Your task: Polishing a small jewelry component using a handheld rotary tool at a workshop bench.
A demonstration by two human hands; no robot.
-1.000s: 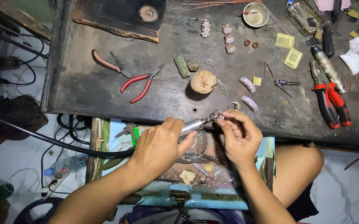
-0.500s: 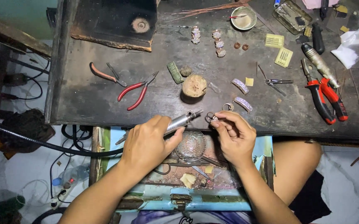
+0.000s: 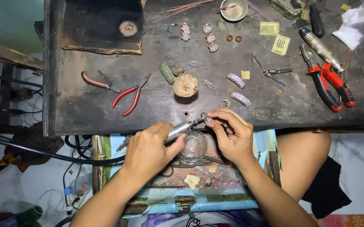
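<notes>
My left hand (image 3: 150, 149) was clenched around a metal rotary tool (image 3: 181, 128), whose long axis ran up and to the right, its tip pointing at the small jewelled piece (image 3: 208, 119). That piece sat pinched between the fingertips of my right hand (image 3: 231, 136), just past the tool's tip at the near edge of the dark workbench (image 3: 85, 109), above a small glass dish (image 3: 193, 147).

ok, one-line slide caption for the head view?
At a dark workbench, the left hand holds a metal rotary handpiece against a small jewelled piece pinched in the right hand.
</notes>
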